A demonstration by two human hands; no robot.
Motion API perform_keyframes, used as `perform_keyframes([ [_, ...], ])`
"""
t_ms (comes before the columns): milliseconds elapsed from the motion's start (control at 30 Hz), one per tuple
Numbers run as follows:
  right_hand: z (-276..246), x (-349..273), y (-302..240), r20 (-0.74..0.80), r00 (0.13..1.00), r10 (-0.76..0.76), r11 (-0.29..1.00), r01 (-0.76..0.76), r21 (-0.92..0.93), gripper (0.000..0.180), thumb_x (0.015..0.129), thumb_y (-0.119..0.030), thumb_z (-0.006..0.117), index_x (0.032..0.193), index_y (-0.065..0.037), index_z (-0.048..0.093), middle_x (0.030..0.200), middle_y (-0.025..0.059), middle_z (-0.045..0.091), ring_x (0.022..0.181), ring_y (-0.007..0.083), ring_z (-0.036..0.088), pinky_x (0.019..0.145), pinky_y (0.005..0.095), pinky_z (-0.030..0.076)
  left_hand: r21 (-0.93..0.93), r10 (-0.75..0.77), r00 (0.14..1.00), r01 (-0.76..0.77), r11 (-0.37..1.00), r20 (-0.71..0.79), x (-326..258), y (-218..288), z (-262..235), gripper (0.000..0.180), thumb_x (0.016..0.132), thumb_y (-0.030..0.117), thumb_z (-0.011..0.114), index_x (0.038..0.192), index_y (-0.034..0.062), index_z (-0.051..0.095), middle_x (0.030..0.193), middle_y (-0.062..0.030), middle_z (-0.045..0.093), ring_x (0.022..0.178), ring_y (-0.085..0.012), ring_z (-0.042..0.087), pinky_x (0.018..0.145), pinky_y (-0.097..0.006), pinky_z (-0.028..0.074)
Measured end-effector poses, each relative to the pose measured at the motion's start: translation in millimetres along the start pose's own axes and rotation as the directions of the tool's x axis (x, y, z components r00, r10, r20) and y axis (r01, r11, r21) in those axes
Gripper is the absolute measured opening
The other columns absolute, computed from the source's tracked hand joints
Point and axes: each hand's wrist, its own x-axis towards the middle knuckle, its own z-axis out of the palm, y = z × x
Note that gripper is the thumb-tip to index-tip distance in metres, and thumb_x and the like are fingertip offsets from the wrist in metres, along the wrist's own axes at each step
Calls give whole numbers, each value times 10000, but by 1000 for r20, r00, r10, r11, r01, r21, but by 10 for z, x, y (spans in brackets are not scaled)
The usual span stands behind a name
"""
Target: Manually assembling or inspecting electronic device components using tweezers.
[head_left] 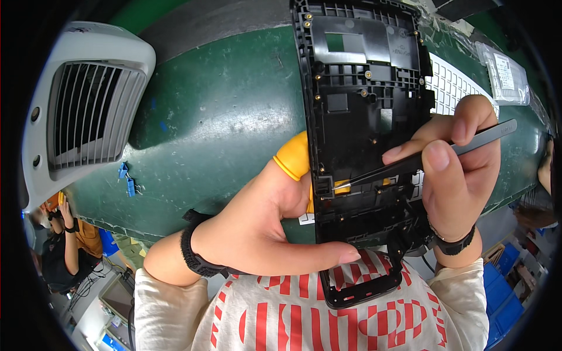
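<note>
A long black plastic housing (351,131), with ribs, cut-outs and brass inserts, is held up over the bench in front of me. My left hand (257,219) grips its left edge, the thumb across the lower part and the other fingers behind it. Yellow finger cots (294,155) cover fingers of that hand, and yellow shows through a slot. Dark tweezers (404,163) are pinched in my right hand (459,175). Their tips reach a small square recess near the housing's left edge; whether they hold a small part cannot be made out.
A pale machine with a slatted grille (88,117) stands on the green bench (222,99) at left. Small blue pieces (130,182) lie near it. At right are a white gridded tray (453,85) and a clear bag (504,73). Another person (65,248) is at far left.
</note>
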Motion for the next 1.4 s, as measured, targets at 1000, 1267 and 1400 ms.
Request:
perform_keyframes([
  [1000,11,20,33,28,998,-54,996,56,-67,213,769,-88,490,834,-70,289,612,102,515,556,183,569,556,240,458,-60,-40,998,38,997,-38,-9,-34,6,871,554,-119,616,1258,47,131,1207,-98,353,1090,-201,397,871,-331,359],
  [1267,67,-1,26,-55,997,49,998,-47,31,212,772,-91,499,828,-75,295,620,107,528,582,168,565,580,208,427,-132,-114,979,92,987,-169,44,60,67,535,773,104,435,1240,6,191,1176,-110,394,1103,-190,368,922,-323,274],
  [1400,12,-14,22,20,999,42,999,-42,-28,225,774,-106,507,838,-76,294,660,134,553,603,159,563,580,200,420,-100,-206,958,190,977,-199,12,69,42,457,799,25,370,1228,6,215,1121,-69,417,959,-110,391,805,-236,306],
])
